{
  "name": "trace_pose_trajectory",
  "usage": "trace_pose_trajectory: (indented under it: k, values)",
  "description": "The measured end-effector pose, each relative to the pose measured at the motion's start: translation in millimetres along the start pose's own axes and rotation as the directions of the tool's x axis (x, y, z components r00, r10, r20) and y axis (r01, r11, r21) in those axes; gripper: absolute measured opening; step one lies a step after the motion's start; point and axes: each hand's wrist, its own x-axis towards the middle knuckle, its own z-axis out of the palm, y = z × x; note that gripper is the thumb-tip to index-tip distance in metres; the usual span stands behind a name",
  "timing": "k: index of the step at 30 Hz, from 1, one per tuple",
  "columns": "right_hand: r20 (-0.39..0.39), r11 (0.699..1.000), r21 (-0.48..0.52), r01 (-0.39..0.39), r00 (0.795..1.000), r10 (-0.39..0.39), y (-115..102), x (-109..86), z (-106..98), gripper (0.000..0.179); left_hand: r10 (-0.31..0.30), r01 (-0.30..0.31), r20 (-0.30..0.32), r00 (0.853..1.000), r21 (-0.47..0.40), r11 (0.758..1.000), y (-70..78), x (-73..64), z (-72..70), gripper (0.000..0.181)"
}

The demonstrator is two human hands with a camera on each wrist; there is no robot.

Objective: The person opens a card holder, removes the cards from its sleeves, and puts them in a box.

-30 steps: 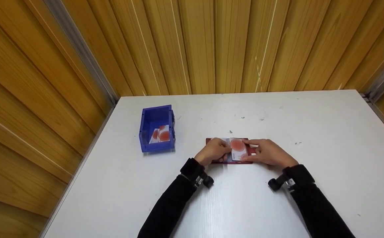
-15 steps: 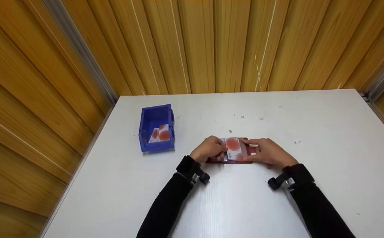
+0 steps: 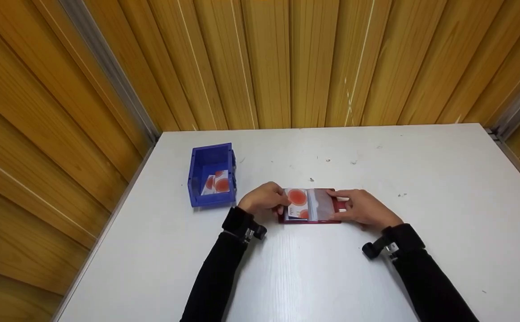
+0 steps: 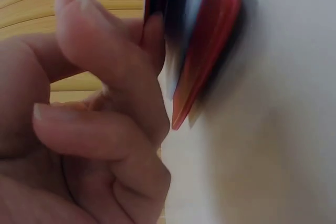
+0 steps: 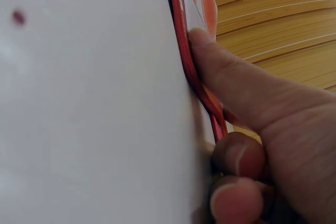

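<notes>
A red card holder (image 3: 337, 219) lies spread on the white table, with a translucent sleeve (image 3: 324, 205) showing on its right half. Over its left half is a white card (image 3: 297, 210) printed with red circles. My left hand (image 3: 264, 198) pinches the card at its left edge, thumb on top; in the left wrist view the fingers (image 4: 115, 61) are bent beside the holder's red corner (image 4: 210, 45). At the right end my right hand (image 3: 362, 206) grips the holder, thumb (image 5: 220, 66) pressed on its edge and other fingers curled, seen in the right wrist view.
A blue bin (image 3: 213, 200) stands on the table to the left, with several similar cards (image 3: 221, 183) in it. The white table (image 3: 421, 179) is bounded by wood-patterned panels (image 3: 269, 62) at the back and sides.
My left hand has moved left with the card, from the holder's right half to its left half, uncovering the translucent sleeve. The right hand has stayed at the holder's right end.
</notes>
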Motion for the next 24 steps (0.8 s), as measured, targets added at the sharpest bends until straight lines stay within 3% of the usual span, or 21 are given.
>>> trace_pose_trajectory:
  k: [5, 9, 15, 19, 24]
  values:
    - [0.0, 1.0, -0.004, 0.02, 1.0, -0.02, 1.4, -0.5, 0.5, 0.086, 0.015, -0.016, -0.027, 1.0, -0.033, 0.999, 2.3, -3.4, -8.3, 0.012]
    - [-0.011, 1.0, -0.006, 0.022, 1.0, -0.022, 2.4, -0.3, 1.3, 0.086, 0.087, -0.095, -0.065, 0.994, -0.131, 0.987, 6.6, -8.5, -19.4, 0.01]
    - [-0.003, 0.999, 0.032, 0.011, 1.0, -0.011, 1.9, -0.9, 1.0, 0.084, 0.203, -0.252, -0.222, 0.954, -0.225, 0.941, 12.0, -21.6, -38.2, 0.014]
    - [0.004, 0.999, 0.046, 0.013, 1.0, -0.014, 1.6, -1.6, 0.1, 0.084, 0.2, -0.277, -0.287, 0.937, -0.259, 0.925, 15.4, -28.3, -44.8, 0.017]
    - [-0.003, 0.999, 0.031, 0.017, 1.0, -0.017, 2.1, -1.0, -0.1, 0.085, 0.183, -0.258, -0.285, 0.941, -0.256, 0.931, 17.0, -28.4, -46.9, 0.017]
